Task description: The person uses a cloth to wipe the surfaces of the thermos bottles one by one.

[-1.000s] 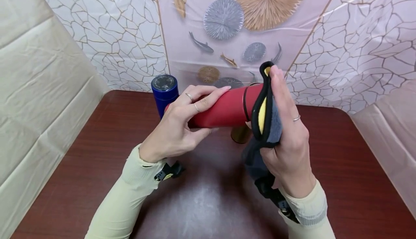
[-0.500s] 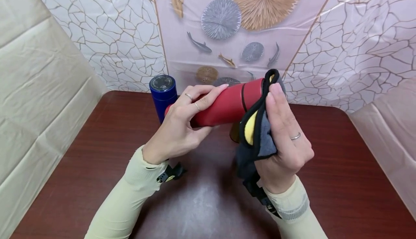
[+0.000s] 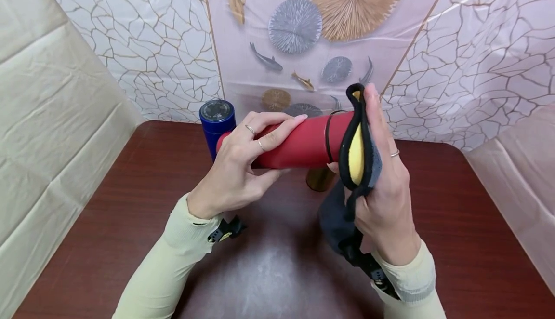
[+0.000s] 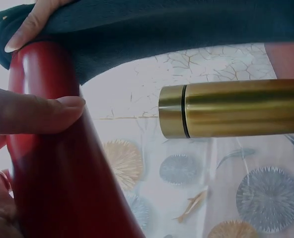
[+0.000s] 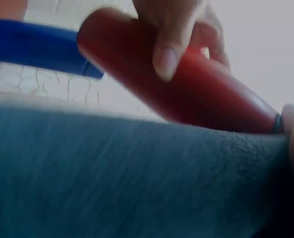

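My left hand (image 3: 240,165) grips a red bottle (image 3: 299,145) round its body, thumb below and ringed fingers on top. The bottle lies nearly sideways above the table, a dark ring near its right end. At that end my right hand (image 3: 388,189) holds a grey cloth (image 3: 376,165) with black edging and a yellow inner side. Its fingers extend upward behind the cloth, and one fingertip shows under the bottle. The cloth (image 5: 137,173) fills the lower part of the right wrist view. In the left wrist view the cloth (image 4: 137,29) lies across the bottle's end.
A blue bottle (image 3: 217,124) stands on the brown table (image 3: 143,174) behind my left hand. A gold bottle (image 4: 236,109) stands behind the red one, mostly covered in the head view. Patterned sheeting (image 3: 165,44) hangs behind the table.
The right hand dipped and tilted half a second ago, baring the red bottle's end, and has come back up with the cloth against it. The left hand's grip stays nearly the same.
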`<state>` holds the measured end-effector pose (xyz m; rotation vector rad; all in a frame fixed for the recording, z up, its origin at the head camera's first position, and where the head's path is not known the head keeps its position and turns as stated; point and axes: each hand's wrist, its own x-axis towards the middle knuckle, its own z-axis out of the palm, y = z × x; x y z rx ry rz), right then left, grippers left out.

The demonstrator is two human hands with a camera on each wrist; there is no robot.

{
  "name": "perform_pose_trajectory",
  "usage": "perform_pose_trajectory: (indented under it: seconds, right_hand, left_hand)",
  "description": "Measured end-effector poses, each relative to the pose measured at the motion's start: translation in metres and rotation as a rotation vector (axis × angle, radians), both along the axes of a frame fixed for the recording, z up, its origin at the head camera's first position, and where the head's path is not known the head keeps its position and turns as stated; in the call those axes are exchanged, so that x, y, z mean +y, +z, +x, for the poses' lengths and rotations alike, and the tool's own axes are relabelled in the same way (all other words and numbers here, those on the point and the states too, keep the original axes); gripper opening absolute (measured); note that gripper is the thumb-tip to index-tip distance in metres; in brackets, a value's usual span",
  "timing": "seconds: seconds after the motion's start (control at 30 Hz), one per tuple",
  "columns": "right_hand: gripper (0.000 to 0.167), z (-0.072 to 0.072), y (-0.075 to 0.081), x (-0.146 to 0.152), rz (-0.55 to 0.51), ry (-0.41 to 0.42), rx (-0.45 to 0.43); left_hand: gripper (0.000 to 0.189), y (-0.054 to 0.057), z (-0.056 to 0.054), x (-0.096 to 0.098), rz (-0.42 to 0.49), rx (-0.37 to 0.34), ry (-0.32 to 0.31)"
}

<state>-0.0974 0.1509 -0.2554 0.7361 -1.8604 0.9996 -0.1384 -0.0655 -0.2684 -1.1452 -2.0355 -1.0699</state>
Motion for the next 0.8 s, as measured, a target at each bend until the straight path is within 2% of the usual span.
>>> perform_pose_trajectory:
  seconds: [0.07,0.13,0.23,0.33,0.43,0.53,0.7,0.8]
  right_hand:
    - [0.07,0.003,-0.001,-0.008,-0.056,-0.086,0.001]
    - [0.062,0.004,-0.005,-0.016,-0.145,-0.17,0.044]
    - [0.054,0.003,-0.011,-0.027,-0.284,-0.272,0.171]
    - [0.04,-0.002,-0.014,-0.033,-0.379,-0.318,0.311]
    - [0.027,-0.006,-0.015,-0.032,-0.389,-0.298,0.384]
    - [0.022,-0.01,-0.013,-0.027,-0.33,-0.234,0.403]
    - [0.022,-0.012,-0.01,-0.016,-0.186,-0.124,0.347]
    - [0.024,-0.012,-0.009,-0.013,-0.159,-0.097,0.308]
  left_hand:
    - [0.06,0.0,0.0,0.0,0.023,0.003,-0.004]
    - [0.061,0.0,-0.001,0.0,0.044,-0.002,-0.008]
    - [0.062,-0.002,0.0,0.003,0.056,-0.023,-0.006]
    - [0.065,-0.005,0.0,0.006,0.045,-0.065,-0.002]
    - [0.067,-0.008,0.0,0.008,0.023,-0.091,0.02]
    - [0.067,-0.009,-0.001,0.007,0.0,-0.092,0.037]
    - [0.067,-0.009,-0.002,0.005,-0.029,-0.085,0.055]
    - [0.068,-0.008,-0.002,0.005,-0.039,-0.097,0.059]
